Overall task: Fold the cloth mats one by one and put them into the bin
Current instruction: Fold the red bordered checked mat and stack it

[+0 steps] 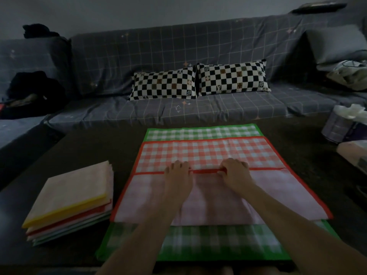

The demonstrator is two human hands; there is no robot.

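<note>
A red checked cloth mat (202,151) lies on the dark table, on top of a green checked mat (200,132). Its near half is folded away from me, pale underside up, with the red hem lying across the middle. My left hand (177,171) and my right hand (234,171) both grip that folded hem, fingers curled over it, about a hand's width apart. A stack of folded mats (69,201), yellow-edged one on top, sits to the left. No bin is in view.
A grey checked sofa (178,56) with two black-and-white cushions (198,80) runs behind the table. A tissue box and wrapped items (345,126) stand at the table's right edge. Dark clothes lie on the sofa at left.
</note>
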